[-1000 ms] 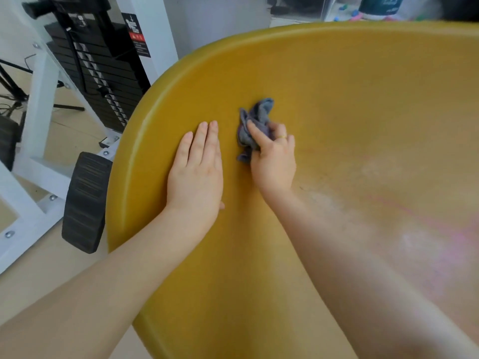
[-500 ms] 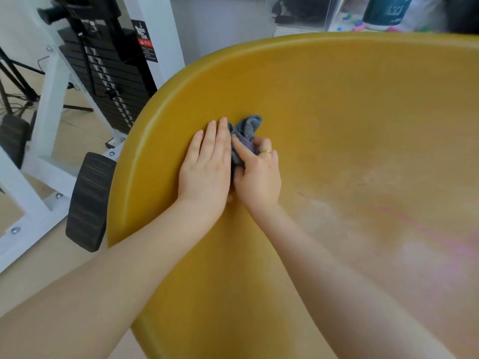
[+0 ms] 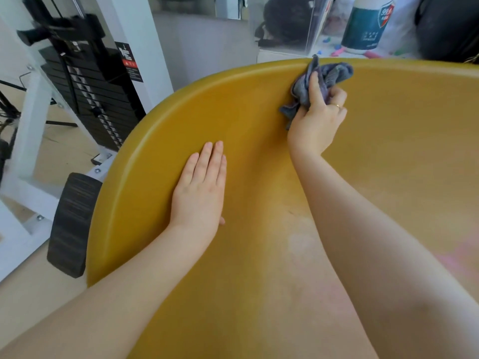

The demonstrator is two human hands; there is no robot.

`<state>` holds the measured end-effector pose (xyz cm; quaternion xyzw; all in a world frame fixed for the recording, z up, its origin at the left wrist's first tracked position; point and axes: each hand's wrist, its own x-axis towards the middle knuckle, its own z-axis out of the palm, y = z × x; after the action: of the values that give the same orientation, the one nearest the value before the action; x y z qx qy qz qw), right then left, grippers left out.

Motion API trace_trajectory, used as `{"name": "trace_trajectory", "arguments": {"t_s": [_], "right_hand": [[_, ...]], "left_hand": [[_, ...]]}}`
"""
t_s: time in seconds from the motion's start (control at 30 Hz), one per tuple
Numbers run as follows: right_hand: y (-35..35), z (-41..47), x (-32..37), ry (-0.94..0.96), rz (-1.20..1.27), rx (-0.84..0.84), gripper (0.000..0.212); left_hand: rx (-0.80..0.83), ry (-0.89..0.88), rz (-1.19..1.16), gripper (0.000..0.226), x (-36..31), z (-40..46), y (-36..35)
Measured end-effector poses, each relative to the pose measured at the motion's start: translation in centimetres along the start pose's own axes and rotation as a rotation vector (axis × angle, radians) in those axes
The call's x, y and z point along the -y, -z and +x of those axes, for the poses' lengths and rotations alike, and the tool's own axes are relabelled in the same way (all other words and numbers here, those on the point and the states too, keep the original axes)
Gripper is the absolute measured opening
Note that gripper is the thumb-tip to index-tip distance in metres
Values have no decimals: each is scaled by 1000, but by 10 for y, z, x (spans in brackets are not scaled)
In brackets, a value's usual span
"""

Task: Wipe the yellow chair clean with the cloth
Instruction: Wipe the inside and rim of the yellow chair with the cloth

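The yellow chair [image 3: 160, 141] fills most of the view as a wide curved shell with a raised rim. My right hand [image 3: 317, 125] grips a crumpled grey-blue cloth [image 3: 329, 73] and presses it against the shell just under the far rim. My left hand [image 3: 201, 187] lies flat on the chair's left side, palm down, fingers straight and together, holding nothing. Pale and pinkish smears mark the surface lower right, beside my right forearm.
A white weight machine with a black plate stack [image 3: 85, 99] stands on the floor to the left. A black foot pad [image 3: 74, 224] sits close to the chair's left rim. Behind the far rim stand a teal-and-white canister [image 3: 368, 24] and clutter.
My right hand has carried the cloth up and to the right, from beside my left hand to the far rim. My left hand has stayed flat on the chair.
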<state>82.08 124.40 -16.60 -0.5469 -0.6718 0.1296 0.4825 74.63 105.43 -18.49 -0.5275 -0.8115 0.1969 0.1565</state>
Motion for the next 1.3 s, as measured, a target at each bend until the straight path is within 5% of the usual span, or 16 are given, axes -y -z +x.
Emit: {"name": "trace_trajectory", "arguments": {"t_s": [0.1, 0.23, 0.47, 0.63, 0.8, 0.97, 1.17, 1.3], "right_hand": [[-4, -16, -6, 120, -69, 68, 54], [3, -73, -53, 453, -144, 401, 50], [62, -192, -89, 437, -144, 773, 51], [70, -195, -95, 543, -162, 785, 54], [43, -135, -110, 283, -361, 654, 45], [40, -125, -98, 213, -423, 607, 48], [76, -203, -86, 485, -233, 807, 42], [72, -190, -99, 575, -285, 796, 38]], "left_hand": [[8, 0, -22, 117, -5, 1, 1], [30, 6, -22, 114, -11, -2, 3], [103, -118, -57, 99, -23, -18, 9], [310, -337, -3, 126, -34, -42, -12], [317, -368, 1, 132, -32, -40, -20], [333, -359, 12, 131, -34, -39, -20], [360, -317, 20, 132, -42, -40, -17], [352, -311, 16, 132, -43, -40, -16]]}}
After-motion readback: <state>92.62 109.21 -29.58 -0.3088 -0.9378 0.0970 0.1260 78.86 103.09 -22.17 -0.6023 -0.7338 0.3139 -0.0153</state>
